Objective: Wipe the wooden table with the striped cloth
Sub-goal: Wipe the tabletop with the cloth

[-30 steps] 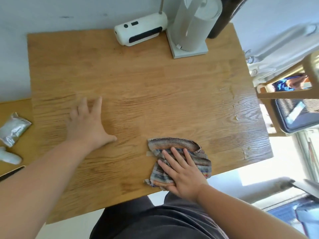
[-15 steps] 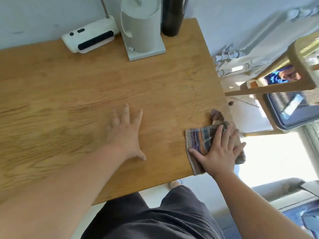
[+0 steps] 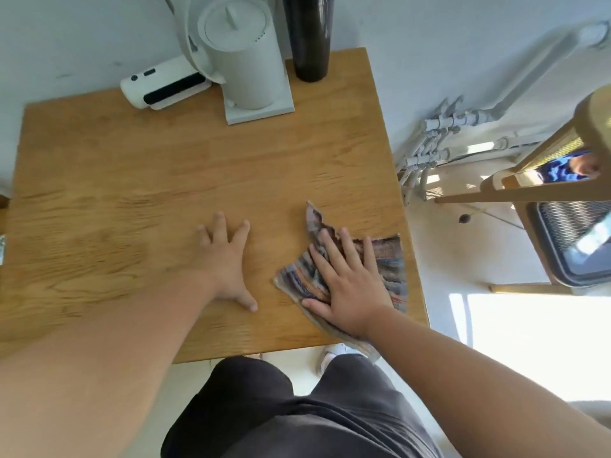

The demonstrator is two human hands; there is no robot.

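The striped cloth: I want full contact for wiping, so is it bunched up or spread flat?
Mostly spread flat: the striped cloth lies fanned on the wooden table under the right hand.

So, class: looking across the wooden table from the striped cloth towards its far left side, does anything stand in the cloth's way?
Yes. The left hand lies flat on the wooden table just left of the striped cloth, which the right hand presses down. Beyond it, the bare wood shows nothing else.

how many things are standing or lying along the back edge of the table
3. A white handheld device lies at back left, a white kettle stands on its base beside it, and a black bottle stands at the back right corner. Nothing seems hidden behind them.
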